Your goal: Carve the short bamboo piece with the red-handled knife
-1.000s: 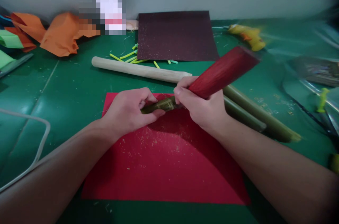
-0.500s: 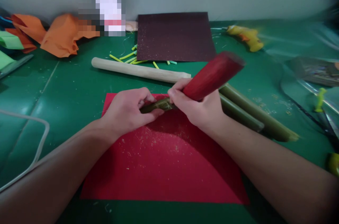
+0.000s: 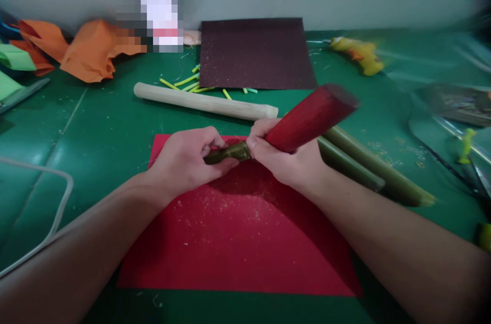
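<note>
Two hands are engaged. The left hand (image 3: 184,158) has its grip closed, thumb and fingers, on a green stick (image 3: 238,151) over the red sheet (image 3: 230,242). The stick's visible long axis runs roughly 9 to 3 o'clock, lying at 3 o'clock from that grip. The right hand (image 3: 289,166), closed around a red handle (image 3: 310,120) angled toward 2 o'clock, meets the stick's 3 o'clock side. Handle's lower end: hidden.
</note>
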Motion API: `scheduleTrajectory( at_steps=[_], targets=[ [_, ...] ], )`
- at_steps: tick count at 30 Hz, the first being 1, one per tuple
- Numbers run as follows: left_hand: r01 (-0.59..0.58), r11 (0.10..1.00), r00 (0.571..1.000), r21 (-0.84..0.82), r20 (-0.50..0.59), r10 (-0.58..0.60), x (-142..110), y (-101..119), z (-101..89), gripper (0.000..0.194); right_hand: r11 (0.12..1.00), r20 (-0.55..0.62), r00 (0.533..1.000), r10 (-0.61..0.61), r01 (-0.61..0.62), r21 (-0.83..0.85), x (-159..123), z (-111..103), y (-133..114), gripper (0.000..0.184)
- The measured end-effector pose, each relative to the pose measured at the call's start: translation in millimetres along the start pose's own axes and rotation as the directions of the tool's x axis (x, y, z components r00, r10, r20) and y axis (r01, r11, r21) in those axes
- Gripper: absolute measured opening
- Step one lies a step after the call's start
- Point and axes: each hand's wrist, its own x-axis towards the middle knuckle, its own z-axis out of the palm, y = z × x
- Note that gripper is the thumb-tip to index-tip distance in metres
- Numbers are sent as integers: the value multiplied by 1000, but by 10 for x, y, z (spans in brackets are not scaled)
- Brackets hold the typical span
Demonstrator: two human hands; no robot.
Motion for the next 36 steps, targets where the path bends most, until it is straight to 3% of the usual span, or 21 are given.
scheduleTrajectory(
  at_steps=[5,11,15,19,22,29,36],
  targets=[
    [-1,1000,1000,3,1,1,1,10,0,31,1000,-16,1000,7,-6,1,-11,17,-1,21],
    [20,1000,1000,1,7,-20,4,28,-12,31,989,-256,959,123,-96,115,-17,45,50,22],
    [-1,1000,1000,8,8,1,8,14,-7,31,998,-110,993,37,-31,56,-8,30,33,25],
    [-25,1000,1000,12,-19,25,2,-5,7,33,999,12,999,-32,33,-16,-14,8,13,22],
    [-28,1000,999,5,-29,29,-4,-9,12,32,999,-21,999,-34,34,-25,-24,12,28,21],
    [-16,1000,1000,5,-11,16,2,11,2,30,992,-247,965,89,-62,112,-9,50,59,23],
    [-34,999,999,8,-17,34,4,-12,15,30,998,-2,998,-55,55,-12,-2,-9,45,26]
  ],
)
